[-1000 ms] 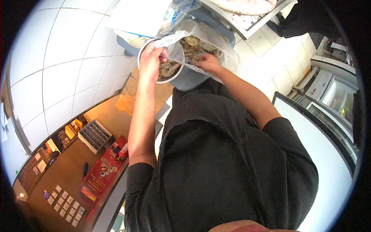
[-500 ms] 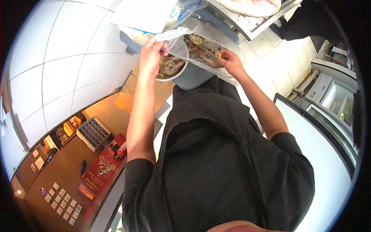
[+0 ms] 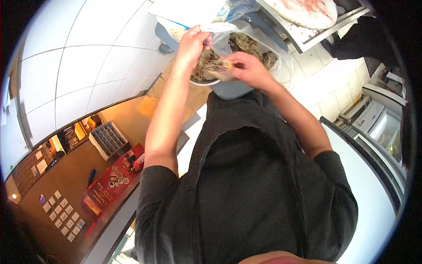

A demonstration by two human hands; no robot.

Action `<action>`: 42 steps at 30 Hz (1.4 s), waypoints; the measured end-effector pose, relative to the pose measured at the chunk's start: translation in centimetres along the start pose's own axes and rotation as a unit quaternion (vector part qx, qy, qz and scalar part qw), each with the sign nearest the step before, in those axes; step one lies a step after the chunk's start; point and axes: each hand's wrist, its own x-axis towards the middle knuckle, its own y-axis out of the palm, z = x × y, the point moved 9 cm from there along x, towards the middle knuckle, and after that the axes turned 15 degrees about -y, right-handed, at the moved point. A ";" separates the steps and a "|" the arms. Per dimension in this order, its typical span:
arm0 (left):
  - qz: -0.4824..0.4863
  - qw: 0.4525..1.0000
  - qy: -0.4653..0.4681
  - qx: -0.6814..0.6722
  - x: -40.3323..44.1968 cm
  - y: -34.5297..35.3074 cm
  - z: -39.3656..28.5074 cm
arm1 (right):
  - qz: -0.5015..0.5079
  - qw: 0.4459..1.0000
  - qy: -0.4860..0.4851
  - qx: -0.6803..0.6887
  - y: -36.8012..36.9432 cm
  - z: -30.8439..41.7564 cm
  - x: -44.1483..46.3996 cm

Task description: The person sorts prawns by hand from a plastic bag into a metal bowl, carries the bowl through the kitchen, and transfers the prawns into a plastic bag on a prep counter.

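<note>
My left hand (image 3: 193, 46) is closed on the bunched edge of a clear plastic bag (image 3: 283, 61). Brownish prawns (image 3: 242, 43) fill the bag's open mouth. To the left of the bag, a white tub (image 3: 206, 83) contains more prawns (image 3: 203, 66), partly hidden by my left wrist. My right hand (image 3: 249, 70) pinches a prawn (image 3: 226, 69), blurred by motion, over the tub's right side. Below the bag and tub shows a grey-blue bin (image 3: 231, 91).
A metal tray (image 3: 307, 42) with a stained white round board (image 3: 312, 12) stands at the upper right. White packaging (image 3: 189, 11) lies beyond my left hand. A person's dark sleeve (image 3: 356, 42) shows at right, near a glass-fronted fridge (image 3: 387, 132). Tiled wall (image 3: 88, 53) borders the left.
My right hand has moved left from the bag to above the tub, carrying a prawn. My left hand keeps its grip on the bag's edge. The view has shifted slightly.
</note>
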 end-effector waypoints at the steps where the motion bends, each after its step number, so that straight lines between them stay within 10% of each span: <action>1: -0.001 1.000 0.003 0.004 0.1 0.0 -0.3 | -0.014 0.998 -0.022 -0.051 1.0 -0.4 1.0; 9: 0.002 1.000 0.009 0.002 0.4 -0.2 -0.6 | -0.066 0.960 -0.002 -0.272 -7.4 -0.8 -2.2; 16: 0.050 0.998 -0.015 0.019 -0.4 3.1 1.1 | 0.294 0.852 0.201 -0.383 -12.2 -7.9 -11.9; 28: 0.047 0.997 -0.016 -0.057 -1.1 4.1 1.7 | 0.024 0.955 0.080 -0.285 -13.4 -4.8 -6.1; 34: 0.055 0.997 -0.006 -0.053 -1.5 4.4 2.6 | 0.050 0.848 0.272 -0.451 -10.9 -15.8 -6.3; 42: 0.020 0.998 -0.014 -0.049 -2.0 3.2 2.8 | 0.014 0.839 0.181 -0.513 -11.6 -16.8 -7.3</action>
